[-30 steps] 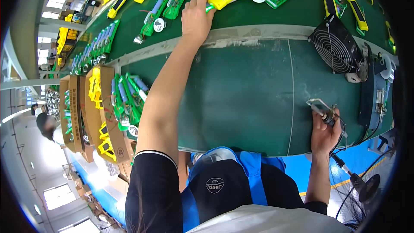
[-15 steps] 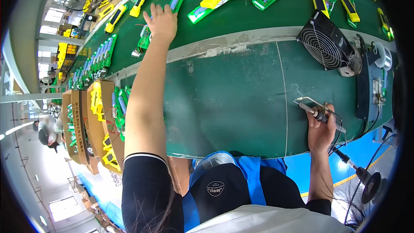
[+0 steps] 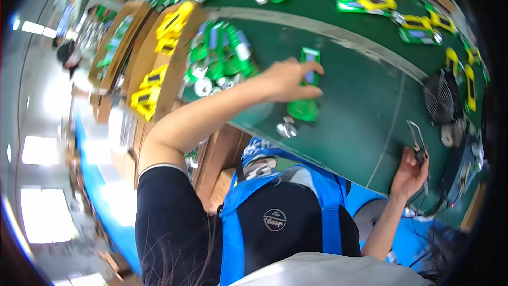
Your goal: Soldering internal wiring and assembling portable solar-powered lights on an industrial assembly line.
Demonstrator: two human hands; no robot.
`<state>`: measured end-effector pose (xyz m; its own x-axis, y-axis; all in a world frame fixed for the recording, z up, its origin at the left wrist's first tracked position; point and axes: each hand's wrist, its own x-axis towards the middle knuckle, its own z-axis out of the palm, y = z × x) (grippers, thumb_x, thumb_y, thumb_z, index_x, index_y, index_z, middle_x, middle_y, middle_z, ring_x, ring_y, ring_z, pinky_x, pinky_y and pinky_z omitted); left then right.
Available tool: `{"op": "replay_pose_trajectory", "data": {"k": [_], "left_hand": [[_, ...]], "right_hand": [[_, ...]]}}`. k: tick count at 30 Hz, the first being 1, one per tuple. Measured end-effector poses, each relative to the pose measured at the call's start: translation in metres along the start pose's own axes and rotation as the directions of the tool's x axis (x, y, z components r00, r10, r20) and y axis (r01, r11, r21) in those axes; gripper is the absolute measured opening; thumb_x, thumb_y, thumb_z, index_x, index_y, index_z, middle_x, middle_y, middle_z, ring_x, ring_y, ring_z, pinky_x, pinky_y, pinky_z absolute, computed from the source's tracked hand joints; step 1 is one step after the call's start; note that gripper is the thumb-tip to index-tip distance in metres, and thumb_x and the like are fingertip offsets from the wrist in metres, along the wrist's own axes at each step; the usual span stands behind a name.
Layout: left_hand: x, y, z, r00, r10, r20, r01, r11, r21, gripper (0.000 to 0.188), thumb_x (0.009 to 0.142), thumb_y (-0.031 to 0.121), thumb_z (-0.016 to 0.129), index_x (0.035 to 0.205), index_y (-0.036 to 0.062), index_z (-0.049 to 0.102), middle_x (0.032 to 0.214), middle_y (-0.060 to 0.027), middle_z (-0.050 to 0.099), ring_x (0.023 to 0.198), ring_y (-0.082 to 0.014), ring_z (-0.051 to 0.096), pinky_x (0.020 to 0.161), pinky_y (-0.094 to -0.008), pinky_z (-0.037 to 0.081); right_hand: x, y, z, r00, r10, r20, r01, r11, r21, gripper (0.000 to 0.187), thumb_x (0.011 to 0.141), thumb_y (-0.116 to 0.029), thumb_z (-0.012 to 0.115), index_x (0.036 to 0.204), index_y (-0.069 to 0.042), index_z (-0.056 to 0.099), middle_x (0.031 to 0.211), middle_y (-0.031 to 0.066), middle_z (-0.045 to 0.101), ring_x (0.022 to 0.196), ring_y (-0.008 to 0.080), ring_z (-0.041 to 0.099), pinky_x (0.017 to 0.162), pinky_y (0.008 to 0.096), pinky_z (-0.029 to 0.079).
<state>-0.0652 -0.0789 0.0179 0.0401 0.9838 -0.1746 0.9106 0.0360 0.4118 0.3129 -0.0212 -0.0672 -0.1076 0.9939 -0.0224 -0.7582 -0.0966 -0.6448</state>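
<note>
A green circuit board assembly (image 3: 302, 110) with a bluish battery cell and a shiny reflector lies over the near green tabletop. My left hand (image 3: 291, 80) reaches across its middle, thumb and fingers bent about it, and the hand is slightly blurred. Part of the board is hidden under the hand. At the right, my right hand (image 3: 410, 173) is closed round a soldering iron (image 3: 419, 151), its bent metal piece pointing up and away. A cluster of similar boards (image 3: 225, 47) with batteries and reflectors lies left of my left hand.
Cardboard boxes (image 3: 172, 82) with yellow housings stand at the left. Beyond a pale strip (image 3: 328, 36), more boards and yellow housings (image 3: 377, 3) lie on the far green surface. A black fan (image 3: 442, 98) stands at the right, near dark equipment (image 3: 459, 167).
My left hand has come back from the far surface to the near tabletop, with a board now under it. The view has turned. My right hand still holds the soldering iron.
</note>
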Motion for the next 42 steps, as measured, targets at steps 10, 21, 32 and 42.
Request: {"op": "replay_pose_trajectory", "data": {"k": [10,21,32,42], "left_hand": [[-0.145,-0.044,-0.065,0.784,-0.153,-0.602,0.012,0.973,-0.231,0.037,0.071,0.003,0.059,0.108,0.0039,0.058,0.087,-0.0086,0.065,0.080,-0.0199,0.065,0.070,-0.0322,0.050],[-0.250,-0.315,-0.089,0.876,-0.438,-0.204,0.483,0.780,0.398,0.118,0.044,0.027,0.084,0.142,0.0163,0.018,0.137,-0.0129,0.037,0.128,-0.0305,0.034,0.102,-0.0488,0.029],[-0.235,-0.280,-0.101,0.858,-0.362,-0.366,0.458,0.860,0.224,0.089,0.048,0.027,0.082,0.125,0.0073,0.042,0.113,-0.0159,0.054,0.108,-0.0334,0.050,0.093,-0.0397,0.040],[-0.153,-0.139,-0.157,0.791,0.141,-0.595,0.207,0.854,0.477,0.086,0.051,0.022,0.080,0.125,0.0071,0.039,0.110,-0.0154,0.052,0.103,-0.0344,0.049,0.089,-0.0408,0.039]], "right_hand": [[0.013,-0.013,-0.020,0.990,0.071,0.119,-0.072,0.997,0.009,0.024,0.088,-0.016,0.055,0.100,0.004,0.052,0.073,0.0045,0.039,0.075,0.0177,0.037,0.085,0.0350,0.033],[0.030,-0.019,-0.034,0.980,0.045,0.193,-0.029,0.996,-0.089,0.019,0.087,-0.014,0.057,0.091,0.003,0.050,0.076,0.0053,0.038,0.077,0.0173,0.038,0.082,0.0320,0.033],[0.027,-0.018,-0.024,0.984,0.069,0.167,-0.030,0.974,-0.225,0.024,0.091,-0.024,0.053,0.091,0.001,0.052,0.074,0.0031,0.042,0.076,0.0159,0.041,0.079,0.0291,0.035],[0.010,-0.030,-0.034,0.970,0.045,0.239,-0.013,0.991,-0.134,0.033,0.090,-0.023,0.050,0.112,0.001,0.056,0.105,0.0144,0.061,0.096,0.0230,0.054,0.096,0.0381,0.037]]}}
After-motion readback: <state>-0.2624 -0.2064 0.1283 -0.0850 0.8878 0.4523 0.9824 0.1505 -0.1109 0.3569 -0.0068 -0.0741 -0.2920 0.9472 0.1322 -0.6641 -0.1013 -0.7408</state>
